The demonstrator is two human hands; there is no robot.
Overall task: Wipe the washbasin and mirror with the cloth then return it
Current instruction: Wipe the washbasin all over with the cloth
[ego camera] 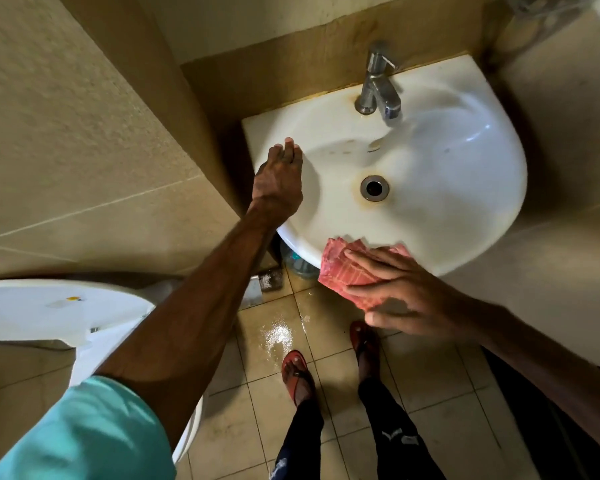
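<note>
A white washbasin point(447, 188) hangs on the tiled wall, with a chrome tap point(378, 88) at its back and a drain point(374, 188) in the bowl. My right hand point(399, 296) presses a folded pink cloth point(343, 271) against the basin's front rim, fingers spread flat over it. My left hand point(279, 178) rests on the basin's left rim, fingers straight and pointing toward the wall. The mirror is out of view.
A white toilet point(49, 310) stands at the lower left. The tiled floor point(278, 337) below the basin is wet. My feet in red sandals point(297, 372) stand in front of the basin. A plastic bottle point(298, 265) sits under the basin.
</note>
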